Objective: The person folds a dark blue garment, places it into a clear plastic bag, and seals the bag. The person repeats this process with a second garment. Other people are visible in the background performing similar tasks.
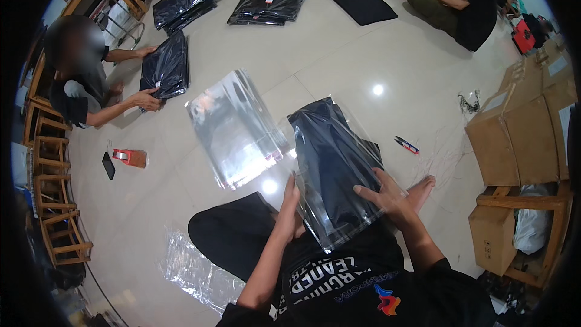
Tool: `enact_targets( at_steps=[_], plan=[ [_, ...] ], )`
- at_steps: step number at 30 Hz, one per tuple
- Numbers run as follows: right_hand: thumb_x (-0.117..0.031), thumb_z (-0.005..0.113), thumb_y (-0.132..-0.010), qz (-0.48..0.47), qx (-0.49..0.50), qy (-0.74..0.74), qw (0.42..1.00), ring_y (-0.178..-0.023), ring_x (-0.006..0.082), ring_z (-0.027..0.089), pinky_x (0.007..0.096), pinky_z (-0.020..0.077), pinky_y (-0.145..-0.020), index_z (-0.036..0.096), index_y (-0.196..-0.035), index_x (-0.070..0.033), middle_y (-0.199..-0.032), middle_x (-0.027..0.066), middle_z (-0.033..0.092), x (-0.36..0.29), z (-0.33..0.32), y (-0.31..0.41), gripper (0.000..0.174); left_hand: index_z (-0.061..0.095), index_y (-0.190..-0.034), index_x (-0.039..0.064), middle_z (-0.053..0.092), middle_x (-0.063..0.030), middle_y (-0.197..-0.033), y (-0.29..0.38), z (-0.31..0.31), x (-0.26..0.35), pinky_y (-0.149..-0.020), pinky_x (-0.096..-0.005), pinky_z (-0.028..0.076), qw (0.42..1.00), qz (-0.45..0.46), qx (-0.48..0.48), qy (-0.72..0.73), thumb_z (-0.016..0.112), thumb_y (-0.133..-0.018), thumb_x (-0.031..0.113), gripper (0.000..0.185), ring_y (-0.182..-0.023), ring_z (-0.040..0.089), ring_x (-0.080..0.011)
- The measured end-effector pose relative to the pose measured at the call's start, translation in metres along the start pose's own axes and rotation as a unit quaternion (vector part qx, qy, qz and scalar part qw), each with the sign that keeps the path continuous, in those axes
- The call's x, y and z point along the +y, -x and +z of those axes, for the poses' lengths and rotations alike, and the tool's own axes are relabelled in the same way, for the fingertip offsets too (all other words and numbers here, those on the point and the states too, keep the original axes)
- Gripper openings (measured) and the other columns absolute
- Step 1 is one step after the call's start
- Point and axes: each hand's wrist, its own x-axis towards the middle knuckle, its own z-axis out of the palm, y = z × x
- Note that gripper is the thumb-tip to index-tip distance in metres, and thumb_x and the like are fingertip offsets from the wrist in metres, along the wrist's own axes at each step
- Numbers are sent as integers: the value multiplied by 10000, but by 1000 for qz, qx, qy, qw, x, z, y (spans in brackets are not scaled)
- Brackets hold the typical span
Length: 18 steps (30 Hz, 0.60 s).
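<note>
A folded black garment (333, 159) lies inside a clear plastic bag (327, 241) above my lap. My left hand (290, 211) grips the bag's left edge, its fingers partly hidden behind it. On the right side, my right hand (386, 195) holds the bag, with the thumb over the plastic and the black cloth. Just left of the bag, a stack of clear plastic bags (238, 131) rests on the tiled floor. To the right lie thread snips (406, 144) with a blue and red handle.
At left, a person holds bagged black garments (165, 66). More bagged stacks (272, 2) and a folded black cloth (358, 2) lie ahead, near another seated person. A red tape dispenser (130, 157) and a phone (108, 165) sit left; cardboard boxes (513, 141) stand right.
</note>
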Motion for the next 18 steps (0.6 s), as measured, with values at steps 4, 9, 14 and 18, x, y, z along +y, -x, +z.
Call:
enact_targets(
  at_steps=[4,9,14,18],
  plan=[
    [-423,901,-939,-5,33,-71,997,-1406,372,619,443,451,-1219,486,-1569,121,-1483,321,642,1,6,7,930,-121,-1803,135,107,-140,-1878,-60,27,8,-1319,-412,305,982,110,-58,145,333,-1228,420,786,-1642,317,-283],
    [-363,890,-951,-95,130,-233,959,-1287,318,661,388,485,-1134,592,-1527,82,-1374,268,673,-5,26,18,786,-184,-1781,115,-138,-96,-1896,-58,67,41,-1402,-412,-14,965,216,-23,147,339,-1221,345,800,-1748,-81,-292],
    [-233,869,-959,-124,282,-77,948,-1311,373,645,537,233,-1311,742,-1374,-3,-1282,222,741,-4,25,30,490,-252,-1758,122,-193,-86,-1887,-39,100,73,-1392,-432,-71,959,239,-9,151,364,-1212,314,845,-1742,-137,-295],
    [-123,846,-966,-173,364,103,909,-1141,377,728,452,508,-1051,729,-1348,15,-1186,226,749,13,24,25,423,-241,-1761,107,-195,-110,-1885,-31,123,76,-1386,-456,-94,963,262,6,65,360,-1206,280,836,-1740,-147,-296]
  ],
)
